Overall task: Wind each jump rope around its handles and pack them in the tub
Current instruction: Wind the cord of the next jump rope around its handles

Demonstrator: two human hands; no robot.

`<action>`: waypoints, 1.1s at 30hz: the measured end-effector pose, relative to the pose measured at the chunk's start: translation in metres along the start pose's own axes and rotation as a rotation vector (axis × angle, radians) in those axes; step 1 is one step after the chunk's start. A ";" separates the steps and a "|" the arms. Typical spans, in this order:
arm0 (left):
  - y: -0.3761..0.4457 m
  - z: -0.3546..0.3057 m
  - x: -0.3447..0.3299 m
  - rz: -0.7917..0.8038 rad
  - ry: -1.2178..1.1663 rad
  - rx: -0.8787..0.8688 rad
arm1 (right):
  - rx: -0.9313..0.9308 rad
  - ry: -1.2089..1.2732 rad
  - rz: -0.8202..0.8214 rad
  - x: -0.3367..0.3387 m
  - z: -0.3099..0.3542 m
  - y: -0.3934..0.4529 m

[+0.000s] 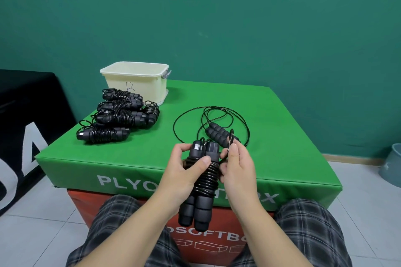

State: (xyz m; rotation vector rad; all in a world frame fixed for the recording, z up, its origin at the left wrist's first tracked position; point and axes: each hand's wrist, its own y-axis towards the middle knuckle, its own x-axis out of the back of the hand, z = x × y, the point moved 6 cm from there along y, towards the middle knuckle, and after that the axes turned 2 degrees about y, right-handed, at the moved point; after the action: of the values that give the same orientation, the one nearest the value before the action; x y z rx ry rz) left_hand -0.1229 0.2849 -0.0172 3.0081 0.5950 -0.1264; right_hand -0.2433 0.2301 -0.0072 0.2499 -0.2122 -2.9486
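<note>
Closest to the camera are the person's two knees in checked shorts (112, 223), one on each side of a soft jump box.

Just above the knees, the left hand (184, 171) holds a jump rope (202, 184). Its two black handles sit side by side and point down toward the knees. The black cord is wound round them many times in the middle. The left fingers curl round the handles and the thumb presses on the coils.

The right hand (236, 165) is just beside it. Its fingers pinch a small loop of the cord's loose end (230, 141) close to the top of the handles.

The box has a red lower block (227, 219) and a green top pad (271, 136) with white letters on the front.

A little farther back on the green pad lies a loose jump rope (219, 133). Its cord is spread out in big rings and its two handles lie together inside them.

To the left of it is a pile of wound jump ropes (119, 117), five from what shows, lying close together.

Behind the pile, at the far left corner of the pad, stands a cream plastic tub (135, 84). The inside cannot be seen from here.

Past the box is a green wall (238, 28). A grey bin (390, 165) stands on the tile floor (364, 197) at the right.
</note>
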 end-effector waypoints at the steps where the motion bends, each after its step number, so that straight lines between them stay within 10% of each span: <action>1: 0.000 0.000 0.000 0.005 -0.029 0.013 | -0.057 0.013 -0.011 0.002 -0.004 0.002; 5: -0.003 -0.001 -0.003 0.045 -0.167 0.034 | -0.484 0.483 -0.051 0.006 -0.032 0.007; 11: 0.002 0.006 0.000 0.081 -0.204 0.073 | -0.403 0.556 -0.047 0.014 -0.020 0.009; 33: 0.009 0.012 0.009 -0.084 0.280 0.028 | 0.335 -0.764 0.054 -0.003 0.015 -0.016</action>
State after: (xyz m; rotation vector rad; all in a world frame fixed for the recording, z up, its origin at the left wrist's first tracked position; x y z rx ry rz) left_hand -0.1120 0.2784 -0.0297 3.0508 0.7483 0.2901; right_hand -0.2452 0.2483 0.0054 -0.8400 -0.7865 -2.7811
